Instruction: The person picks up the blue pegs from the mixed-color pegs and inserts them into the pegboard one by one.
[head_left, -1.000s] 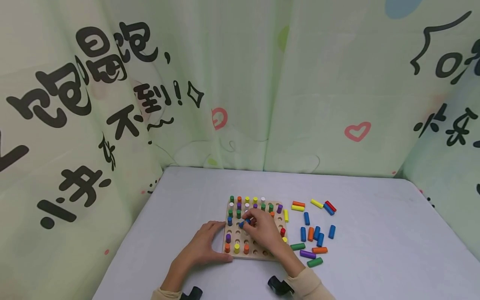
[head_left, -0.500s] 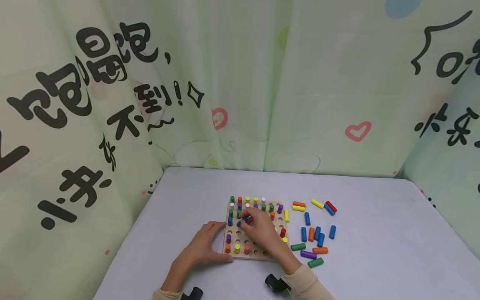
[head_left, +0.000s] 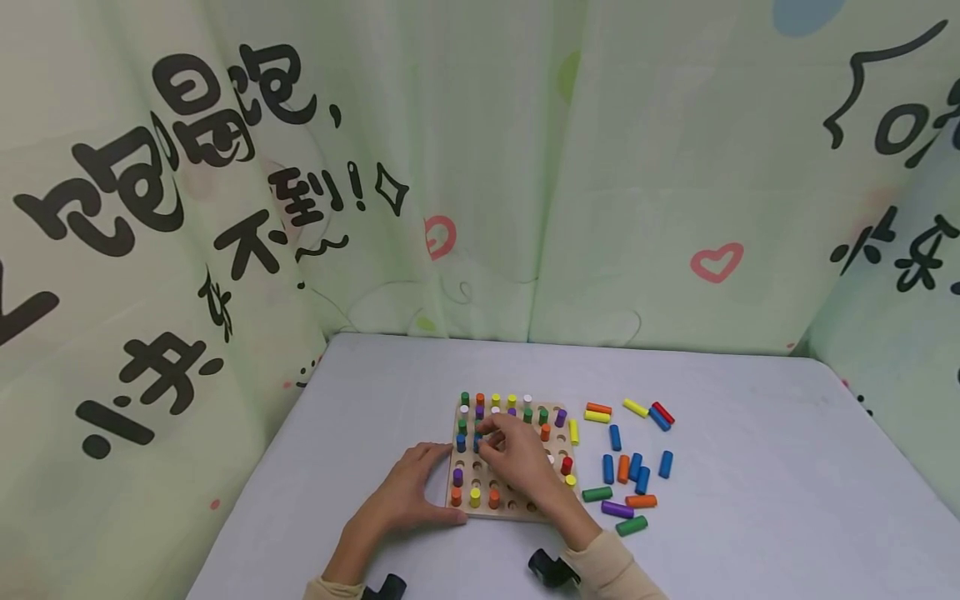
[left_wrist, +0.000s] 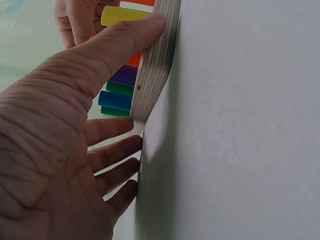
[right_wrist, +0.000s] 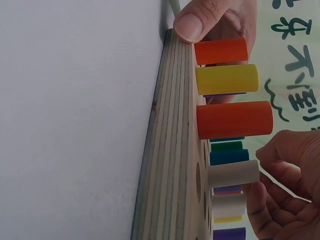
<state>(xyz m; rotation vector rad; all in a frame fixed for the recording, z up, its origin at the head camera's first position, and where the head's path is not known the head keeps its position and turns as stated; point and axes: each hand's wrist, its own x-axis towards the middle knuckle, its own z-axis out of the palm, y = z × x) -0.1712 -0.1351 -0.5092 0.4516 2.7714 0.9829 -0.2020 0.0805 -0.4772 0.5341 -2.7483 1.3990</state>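
Observation:
A square wooden pegboard (head_left: pixel 487 512) of layered ply bears coloured pegs standing in several of its holes. At its near left corner my left hand (head_left: pixel 408 492) is spread, its thumb on the front edge and its straight fingers along the left side. My right hand (head_left: pixel 521 458) hovers over the board's middle. Beside its fingertips a blue peg (head_left: pixel 477 444) stands upright in a hole, to the right of another blue peg (head_left: pixel 461 443). In the right wrist view that blue peg (right_wrist: pixel 229 157) pokes out uncovered, with index finger and thumb apart near its end. The hand hides part of the board.
Loose pegs lie right of the board on the white table (head_left: pixel 750 467), among them a green one (head_left: pixel 632 526), a purple one (head_left: pixel 617 509) and several blue ones (head_left: pixel 666 464). A yellow peg (head_left: pixel 573 432) lies along the board's right edge. A printed curtain (head_left: pixel 600 167) hangs behind.
The blue peg, tilted in my right fingers earlier, now stands upright in its hole. My right hand has shifted slightly left and its fingers have loosened. The left hand keeps its place.

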